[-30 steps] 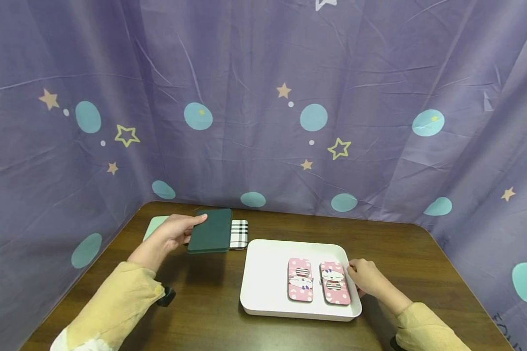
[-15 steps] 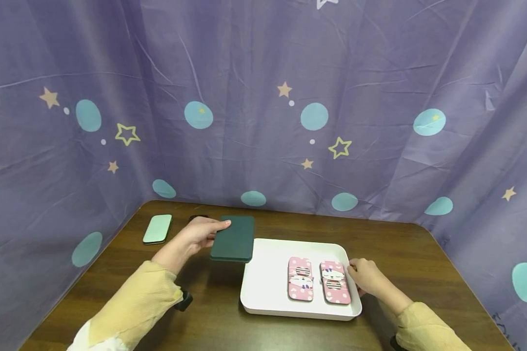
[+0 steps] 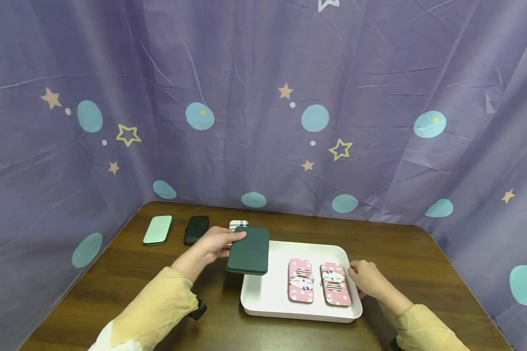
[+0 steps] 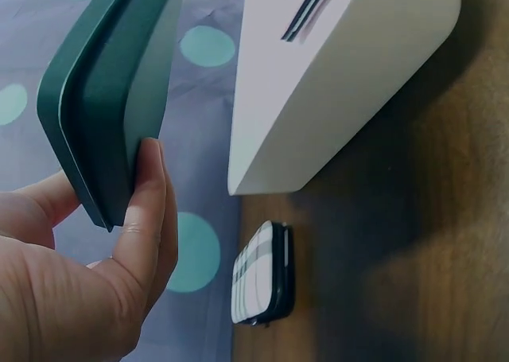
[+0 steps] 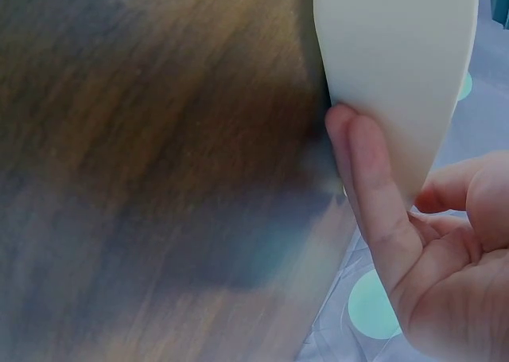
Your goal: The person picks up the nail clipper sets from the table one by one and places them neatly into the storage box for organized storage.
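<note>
My left hand holds a flat dark green case by its left side, thumb on top and fingers underneath. In the left wrist view the case is tilted, its thick rounded edge toward the camera. It hovers over the left rim of a white tray. Inside the tray lie two pink cases with cartoon faces, one on the left and one on the right. My right hand grips the tray's right side. In the right wrist view its fingers lie along the outer wall.
On the wooden table, a mint green case and a black case lie at the back left. A plaid case is partly hidden behind the dark green one. A purple patterned curtain hangs behind the table.
My left hand has carried the dark green case right and toward me, from beside the plaid case to over the tray's left rim. The black case has come into view. My right hand stays put.
</note>
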